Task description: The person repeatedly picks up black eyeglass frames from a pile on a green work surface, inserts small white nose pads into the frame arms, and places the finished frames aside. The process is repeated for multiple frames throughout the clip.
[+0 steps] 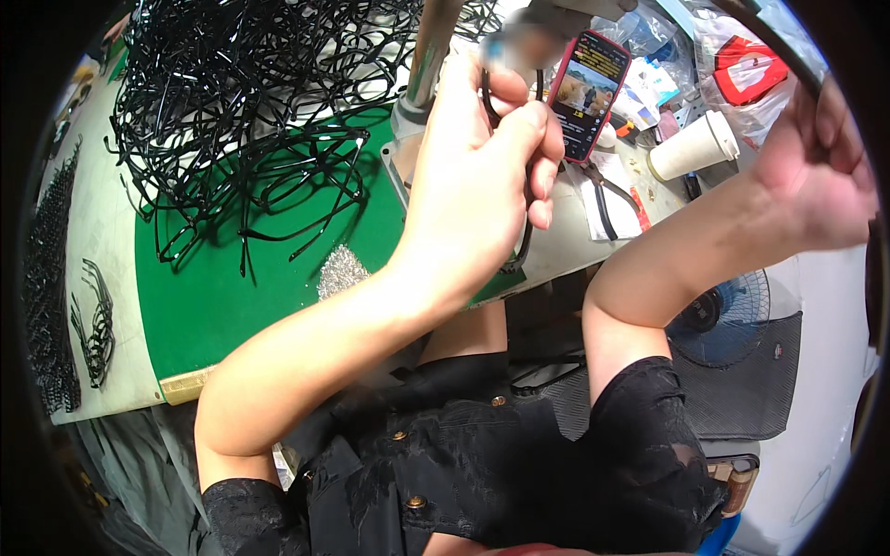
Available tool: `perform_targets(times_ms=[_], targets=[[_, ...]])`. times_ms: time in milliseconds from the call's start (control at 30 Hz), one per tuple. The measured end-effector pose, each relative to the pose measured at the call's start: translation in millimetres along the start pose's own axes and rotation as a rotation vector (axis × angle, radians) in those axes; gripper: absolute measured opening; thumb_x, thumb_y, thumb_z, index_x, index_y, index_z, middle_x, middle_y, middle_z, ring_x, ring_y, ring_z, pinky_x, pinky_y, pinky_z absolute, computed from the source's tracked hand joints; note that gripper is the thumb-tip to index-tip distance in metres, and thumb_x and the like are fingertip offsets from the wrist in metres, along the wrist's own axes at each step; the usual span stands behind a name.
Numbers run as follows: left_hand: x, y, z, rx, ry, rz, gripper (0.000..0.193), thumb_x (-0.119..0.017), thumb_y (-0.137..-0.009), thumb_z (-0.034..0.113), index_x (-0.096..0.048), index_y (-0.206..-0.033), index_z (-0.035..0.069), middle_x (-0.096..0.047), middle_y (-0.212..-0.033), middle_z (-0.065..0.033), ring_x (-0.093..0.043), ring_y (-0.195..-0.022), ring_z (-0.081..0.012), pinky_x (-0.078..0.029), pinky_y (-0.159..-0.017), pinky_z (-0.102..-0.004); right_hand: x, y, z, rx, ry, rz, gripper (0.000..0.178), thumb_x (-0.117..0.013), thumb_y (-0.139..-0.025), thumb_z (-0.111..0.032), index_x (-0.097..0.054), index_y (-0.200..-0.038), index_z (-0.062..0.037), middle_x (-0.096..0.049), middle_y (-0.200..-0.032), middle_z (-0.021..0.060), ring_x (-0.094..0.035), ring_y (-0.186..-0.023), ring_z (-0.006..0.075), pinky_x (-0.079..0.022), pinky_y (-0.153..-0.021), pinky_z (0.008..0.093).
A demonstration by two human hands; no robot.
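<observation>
Left hand point(505, 139): fingers closed on a thin black plastic eyeglass frame point(487, 97), raised beside the blurred head of a metal-post machine point(432, 56).
Right hand point(820, 176): looks curled around the lower end of a curved black lever point(777, 42).
Lever work: I'd judge the left hand should hold the frame steady, fingertips clear of the head, while the right moves the lever smoothly, without jerking.
Tabletop point(107, 213): pale, partly under a flat green mat point(185, 324), bearing a tangled heap of glossy black eyeglass frames point(260, 74).
Bag point(721, 35): crumpled clear plastic, something red in or on it; I can't tell which.
Cup point(691, 148): white, tapered, between machine and right hand; contents hidden.
Silver bits point(341, 273): tiny, loosely piled on the mat, in no container.
</observation>
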State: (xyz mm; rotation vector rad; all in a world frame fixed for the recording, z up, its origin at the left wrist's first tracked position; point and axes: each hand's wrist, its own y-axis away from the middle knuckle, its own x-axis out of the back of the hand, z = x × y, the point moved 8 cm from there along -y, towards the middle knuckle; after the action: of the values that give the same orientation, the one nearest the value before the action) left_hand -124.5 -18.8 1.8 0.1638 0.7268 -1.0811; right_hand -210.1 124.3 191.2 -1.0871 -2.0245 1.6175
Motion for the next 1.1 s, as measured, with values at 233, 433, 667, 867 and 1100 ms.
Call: perform_targets(times_ms=[233, 433, 667, 867, 1100], targets=[[1, 0, 3, 0.002, -0.051, -0.004, 0.015, -0.051, -0.094, 0.012, -0.037, -0.096, 0.007, -0.053, -0.079, -0.0076, -0.049, -0.058, -0.0101, -0.043, -0.044, -0.0219, 14, 45, 3, 0.138, 0.191, 0.151, 0.051, -0.043, -0.092, -0.046, -0.017, -0.057, -0.0188, -0.019, -0.054, -0.003, -0.026, -0.056, 0.0124, -0.023, -0.05, 0.0229], [-1, -5, 14, 0.109, -0.041, 0.019, 0.017, -0.051, -0.09, 0.006, -0.04, -0.102, 0.003, -0.056, -0.084, -0.0095, -0.051, -0.064, -0.0132, -0.049, -0.053, -0.0282, 28, -18, 1, -0.135, -0.141, -0.159, 0.023, -0.062, -0.084, -0.03, -0.061, -0.085, -0.0074, -0.054, -0.077, 0.0041, -0.047, -0.068, 0.0194, -0.039, -0.069, 0.0354], [9, 36, 36, -0.114, -0.28, -0.192, 0.011, -0.043, -0.094, 0.006, -0.034, -0.101, 0.005, -0.052, -0.081, -0.0098, -0.048, -0.056, -0.0111, -0.048, -0.046, -0.0226, -28, 60, 14, -0.175, 0.36, -0.183, 0.023, -0.057, -0.09, -0.014, -0.063, -0.107, 0.0003, -0.066, -0.101, 0.0074, -0.06, -0.092, 0.0136, -0.046, -0.079, 0.0247], [21, 76, 48, -0.223, -0.687, -0.19, 0.016, -0.046, -0.092, 0.0, -0.038, -0.107, 0.001, -0.058, -0.075, -0.0079, -0.055, -0.055, -0.0118, -0.044, -0.047, -0.0243, -84, 158, 58, -0.826, -0.038, -0.434, 0.017, -0.062, -0.089, -0.015, -0.069, -0.089, 0.0, -0.066, -0.077, 0.0, -0.056, -0.069, 0.0049, -0.045, -0.063, 0.0207], [42, 95, 59, -0.313, -1.171, -0.269, 0.015, -0.051, -0.089, -0.002, -0.046, -0.103, 0.001, -0.058, -0.074, -0.0079, -0.057, -0.061, -0.0146, -0.044, -0.054, -0.0277, -77, 218, 78, -1.059, -0.267, -0.413, 0.022, -0.059, -0.093, -0.021, -0.068, -0.095, -0.001, -0.067, -0.074, 0.0035, -0.05, -0.054, 0.0025, -0.036, -0.05, 0.0144]])
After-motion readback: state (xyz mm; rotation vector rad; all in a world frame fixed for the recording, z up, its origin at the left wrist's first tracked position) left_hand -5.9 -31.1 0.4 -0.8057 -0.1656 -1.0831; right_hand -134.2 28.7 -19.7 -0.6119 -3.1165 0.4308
